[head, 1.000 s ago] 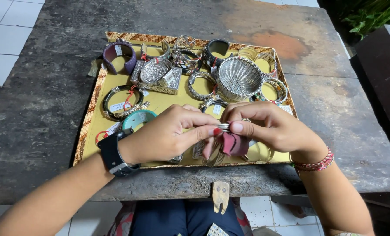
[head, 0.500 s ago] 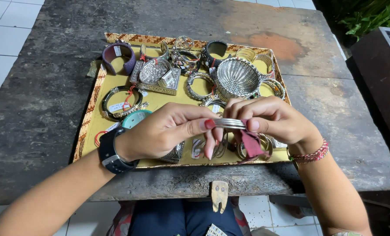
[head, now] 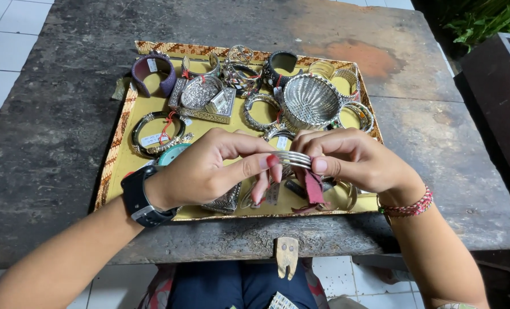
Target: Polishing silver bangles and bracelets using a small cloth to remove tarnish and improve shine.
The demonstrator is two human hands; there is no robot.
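Pinched by left hand (head: 209, 169) and right hand (head: 352, 157) together above the yellow tray (head: 120, 166): stacked silver bangles (head: 292, 158).

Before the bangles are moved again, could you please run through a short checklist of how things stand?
1. Stack of thin silver bangles pinched between left hand and right hand: ok.
2. Bangles held above the yellow tray, not off its edge: ok.
3. Dark red tag hanging free below the bangles: ok.
4. Silver basket apart from both hands: ok.
5. Number of bangles in the stack: cannot tell.
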